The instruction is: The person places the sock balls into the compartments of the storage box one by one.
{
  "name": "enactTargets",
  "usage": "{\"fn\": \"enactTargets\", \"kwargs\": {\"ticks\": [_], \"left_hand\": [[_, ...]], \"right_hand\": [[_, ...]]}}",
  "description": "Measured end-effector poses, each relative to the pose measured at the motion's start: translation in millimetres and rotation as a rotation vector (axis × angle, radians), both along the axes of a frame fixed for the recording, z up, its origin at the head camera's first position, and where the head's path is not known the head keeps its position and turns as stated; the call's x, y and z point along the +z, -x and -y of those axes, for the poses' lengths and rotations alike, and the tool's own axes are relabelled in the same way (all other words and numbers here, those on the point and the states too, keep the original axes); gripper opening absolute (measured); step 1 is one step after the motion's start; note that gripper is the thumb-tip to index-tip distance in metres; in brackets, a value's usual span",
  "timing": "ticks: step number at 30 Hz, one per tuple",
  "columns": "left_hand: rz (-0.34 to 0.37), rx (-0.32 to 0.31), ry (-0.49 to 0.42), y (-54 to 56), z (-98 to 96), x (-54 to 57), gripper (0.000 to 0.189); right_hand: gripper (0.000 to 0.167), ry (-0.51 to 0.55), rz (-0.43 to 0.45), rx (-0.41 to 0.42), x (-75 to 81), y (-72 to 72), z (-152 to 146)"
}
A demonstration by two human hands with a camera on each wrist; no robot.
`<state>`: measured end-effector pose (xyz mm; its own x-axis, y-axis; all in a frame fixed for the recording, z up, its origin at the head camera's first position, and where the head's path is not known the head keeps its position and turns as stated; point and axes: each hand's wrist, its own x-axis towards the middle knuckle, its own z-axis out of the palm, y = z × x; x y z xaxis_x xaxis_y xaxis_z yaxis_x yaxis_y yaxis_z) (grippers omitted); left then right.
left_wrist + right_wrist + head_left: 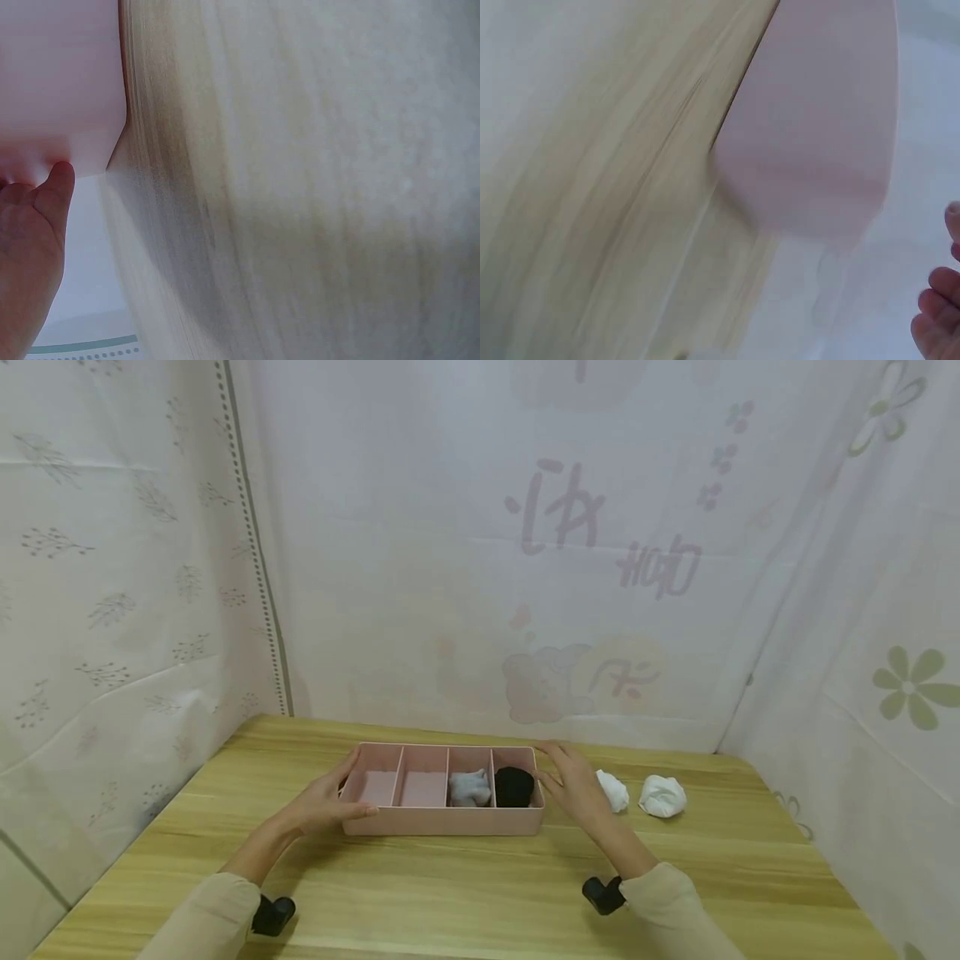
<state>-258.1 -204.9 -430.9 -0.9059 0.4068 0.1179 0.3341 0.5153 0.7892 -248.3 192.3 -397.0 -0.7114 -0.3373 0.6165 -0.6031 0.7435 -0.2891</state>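
A long pink organizer box (442, 822) with four-walled compartments in a row stands on the table. My left hand (324, 802) holds its left end, thumb by the front rim and fingers along the end. The left wrist view shows fingertips (63, 174) against the end wall. Beyond the box's right end is my right hand (576, 783), fingers loosely extended; the right wrist view shows its fingers (939, 300) apart from the box. A balled-up grey cloth (470, 788) lies in the third compartment from the left, a black ball-shaped bundle (514, 787) in the rightmost. The left two compartments hold nothing.
Two white crumpled bundles lie right of the box: one (615, 792) partly behind the right hand, the other (663, 797) farther right. The wooden table (450, 893) is bordered by printed curtains (420, 568). Black wrist mounts (273, 916) sit at both sleeves.
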Motion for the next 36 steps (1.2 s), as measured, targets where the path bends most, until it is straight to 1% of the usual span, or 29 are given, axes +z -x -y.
{"fn": "enactTargets", "kwargs": {"ticks": [2,4,9,13,16,20,27,31,36], "left_hand": [[0.003,0.002,0.001,-0.2,0.9,-0.1,0.107],[0.008,0.004,-0.002,-0.3,1.7,-0.3,0.107],[0.010,0.006,-0.002,-0.2,2.6,-0.7,0.107],[0.023,0.008,0.000,-1.2,2.6,-1.2,0.107],[0.030,0.011,-0.004,-1.7,1.8,-1.8,0.107],[0.020,0.007,0.003,-1.2,0.4,-1.0,0.106],[0.022,0.002,0.001,-1.1,-0.8,0.6,0.107],[0.022,-0.004,-0.004,-1.2,-0.5,0.3,0.107],[0.018,-0.004,-0.008,-1.1,-0.3,1.1,0.106]], "right_hand": [[0.045,0.009,-0.022,-0.068,-4.2,1.0,-16],[0.048,0.010,-0.011,-0.124,-8.1,1.0,-31],[0.059,-0.053,0.082,-0.250,-18.9,-4.1,-58],[0.065,-0.107,0.165,-0.307,-26.8,-9.0,-68],[0.063,-0.126,0.216,-0.326,-31.1,-11.4,-72],[0.059,-0.148,0.234,-0.333,-34.9,-11.2,-75],[0.057,-0.175,0.195,-0.340,-40.1,-5.8,-79],[0.054,-0.174,0.169,-0.331,-42.5,-4.5,-81],[0.046,-0.166,0.147,-0.325,-43.1,-1.5,-82]]}}
